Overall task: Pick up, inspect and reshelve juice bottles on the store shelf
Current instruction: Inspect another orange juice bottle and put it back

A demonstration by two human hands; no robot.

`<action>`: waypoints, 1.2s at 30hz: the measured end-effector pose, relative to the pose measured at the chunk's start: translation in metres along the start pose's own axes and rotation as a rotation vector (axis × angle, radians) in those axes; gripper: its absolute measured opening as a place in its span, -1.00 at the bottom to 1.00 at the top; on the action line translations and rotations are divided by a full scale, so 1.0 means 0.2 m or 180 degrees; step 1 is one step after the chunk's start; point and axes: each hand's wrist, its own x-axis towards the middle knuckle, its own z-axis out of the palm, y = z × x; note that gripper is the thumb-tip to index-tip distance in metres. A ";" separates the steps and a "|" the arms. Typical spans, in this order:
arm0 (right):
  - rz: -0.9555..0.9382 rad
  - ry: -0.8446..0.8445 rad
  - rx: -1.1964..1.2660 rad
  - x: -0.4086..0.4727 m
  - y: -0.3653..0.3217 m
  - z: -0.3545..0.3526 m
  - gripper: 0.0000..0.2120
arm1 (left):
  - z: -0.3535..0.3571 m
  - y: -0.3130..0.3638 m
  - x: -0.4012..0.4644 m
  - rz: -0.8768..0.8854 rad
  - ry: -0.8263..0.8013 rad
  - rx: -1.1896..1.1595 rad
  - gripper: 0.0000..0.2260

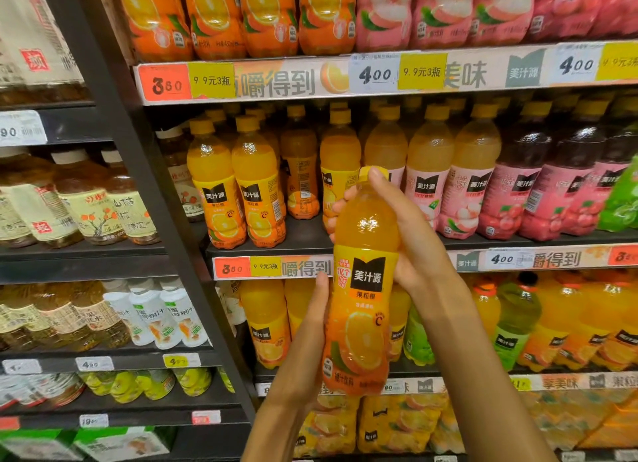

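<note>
I hold an orange juice bottle (362, 289) upright in front of the shelves, its yellow cap up and its orange label facing me. My right hand (411, 227) grips the bottle's upper part, fingers wrapped behind it and the thumb up by the cap. My left hand (303, 337) holds the lower labelled part from the left, thumb along its side. Behind the bottle, the middle shelf (310, 244) carries matching orange bottles (234, 185), with a gap in the row just left of my hands.
Peach and dark-topped pink bottles (518, 185) fill the middle shelf's right side. Orange and pink bottles stand on the top shelf (310, 78), with more juice below. A dark upright post (138, 171) separates a left bay of tea and white drink bottles (103, 206).
</note>
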 end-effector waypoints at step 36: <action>0.1455 0.0630 0.0779 0.06 0.19 -0.08 -0.52 | 0.09 0.13 -0.13 -0.0479 -0.0169 -0.0831 -0.19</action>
